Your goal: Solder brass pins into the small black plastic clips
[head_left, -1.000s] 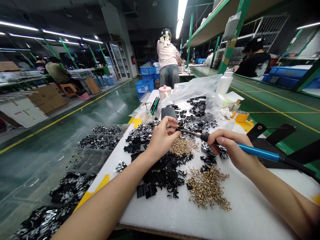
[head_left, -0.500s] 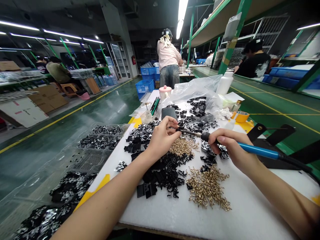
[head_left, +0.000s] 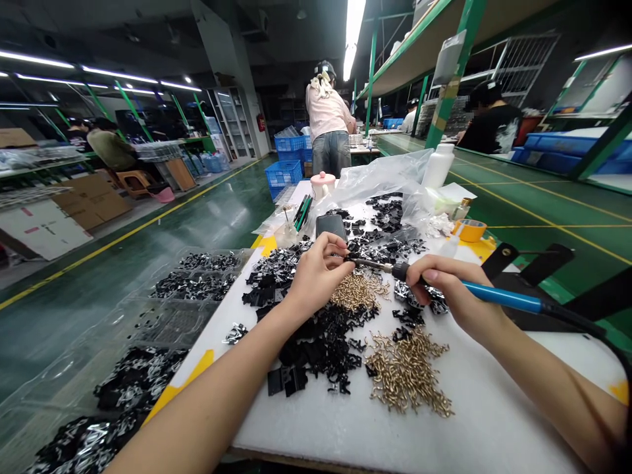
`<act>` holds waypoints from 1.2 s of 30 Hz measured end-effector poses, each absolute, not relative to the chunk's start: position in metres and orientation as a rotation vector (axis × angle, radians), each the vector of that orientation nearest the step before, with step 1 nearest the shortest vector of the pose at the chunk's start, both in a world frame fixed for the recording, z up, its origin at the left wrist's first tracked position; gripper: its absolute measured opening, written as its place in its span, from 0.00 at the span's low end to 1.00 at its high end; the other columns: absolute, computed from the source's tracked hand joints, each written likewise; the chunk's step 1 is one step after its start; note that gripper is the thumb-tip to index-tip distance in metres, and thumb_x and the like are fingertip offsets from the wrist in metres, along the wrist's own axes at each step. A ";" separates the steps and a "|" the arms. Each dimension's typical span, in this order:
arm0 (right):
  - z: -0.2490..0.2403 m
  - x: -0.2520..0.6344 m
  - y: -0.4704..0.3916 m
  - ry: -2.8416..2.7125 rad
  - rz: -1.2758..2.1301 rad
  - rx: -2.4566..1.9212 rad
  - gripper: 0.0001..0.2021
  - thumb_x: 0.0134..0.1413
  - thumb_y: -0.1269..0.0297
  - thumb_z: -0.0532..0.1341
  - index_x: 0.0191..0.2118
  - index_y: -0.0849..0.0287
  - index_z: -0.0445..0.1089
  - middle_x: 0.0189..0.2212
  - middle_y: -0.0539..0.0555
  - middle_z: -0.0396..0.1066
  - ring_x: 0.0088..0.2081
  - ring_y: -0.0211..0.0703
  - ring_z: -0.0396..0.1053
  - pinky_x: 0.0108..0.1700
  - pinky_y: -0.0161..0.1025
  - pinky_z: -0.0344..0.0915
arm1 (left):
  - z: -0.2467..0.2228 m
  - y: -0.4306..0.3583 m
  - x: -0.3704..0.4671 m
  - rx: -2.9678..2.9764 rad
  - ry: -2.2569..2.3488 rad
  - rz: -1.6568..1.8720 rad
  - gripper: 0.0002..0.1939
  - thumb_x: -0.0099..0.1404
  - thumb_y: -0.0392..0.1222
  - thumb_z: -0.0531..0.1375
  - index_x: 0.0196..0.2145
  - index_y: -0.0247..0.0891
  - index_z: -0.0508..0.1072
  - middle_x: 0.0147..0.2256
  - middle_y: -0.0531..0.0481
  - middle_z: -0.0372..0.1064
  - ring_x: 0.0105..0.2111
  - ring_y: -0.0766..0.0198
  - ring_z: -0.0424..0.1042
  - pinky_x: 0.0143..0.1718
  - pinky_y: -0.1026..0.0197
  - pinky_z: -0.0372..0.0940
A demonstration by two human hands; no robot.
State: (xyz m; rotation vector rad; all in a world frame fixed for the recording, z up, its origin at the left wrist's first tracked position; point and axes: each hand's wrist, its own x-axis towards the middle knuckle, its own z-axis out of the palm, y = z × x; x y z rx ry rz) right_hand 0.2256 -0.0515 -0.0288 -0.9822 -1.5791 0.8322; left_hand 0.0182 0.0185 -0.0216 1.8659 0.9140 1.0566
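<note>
My right hand (head_left: 451,286) is closed around the blue handle of a soldering iron (head_left: 503,296), whose metal tip points left. That tip reaches the fingertips of my left hand (head_left: 318,273), which pinches a small black part (head_left: 349,257), mostly hidden by the fingers. Below my hands lie brass-coloured bent pins in two heaps, the nearer pin heap (head_left: 409,372) and another pin heap (head_left: 359,291) closer to my left hand. Small black plastic parts (head_left: 326,349) are strewn beside them, and black parts with shiny metal (head_left: 276,266) lie farther back.
A black stand (head_left: 536,276) is at the right, near an orange tape roll (head_left: 469,230) and a white bottle (head_left: 438,166). A phone (head_left: 332,226), a pink-lidded mug (head_left: 322,184) and a plastic bag (head_left: 380,174) lie behind. Clear trays (head_left: 170,319) stand left. A person (head_left: 328,118) stands ahead.
The whole view has shifted slightly, so the scene sits a little farther left. Both hands keep nearly the same pose, with the iron's tip still at the left fingertips.
</note>
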 end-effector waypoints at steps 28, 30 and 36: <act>-0.028 0.218 -0.047 -1.909 0.457 -1.208 0.12 0.52 0.59 0.59 0.29 0.55 0.53 0.34 0.53 0.70 0.37 0.43 0.69 0.36 0.38 0.64 | -0.018 -0.006 0.033 1.802 0.756 0.848 0.11 0.56 0.35 0.58 0.36 0.38 0.60 0.37 0.49 0.64 0.29 0.70 0.66 0.31 0.66 0.63; -0.030 0.213 -0.051 -1.919 0.424 -1.211 0.10 0.54 0.61 0.57 0.29 0.55 0.52 0.34 0.53 0.69 0.38 0.43 0.68 0.35 0.38 0.63 | -0.018 -0.009 0.035 1.732 0.737 0.820 0.11 0.56 0.36 0.58 0.36 0.38 0.60 0.39 0.48 0.64 0.30 0.70 0.67 0.31 0.66 0.65; -0.027 0.214 -0.053 -1.927 0.313 -1.261 0.09 0.54 0.65 0.56 0.31 0.54 0.52 0.35 0.53 0.67 0.35 0.42 0.67 0.33 0.37 0.61 | -0.019 -0.007 0.034 1.670 0.706 0.802 0.13 0.55 0.35 0.60 0.38 0.37 0.61 0.43 0.44 0.65 0.41 0.62 0.70 0.41 0.60 0.67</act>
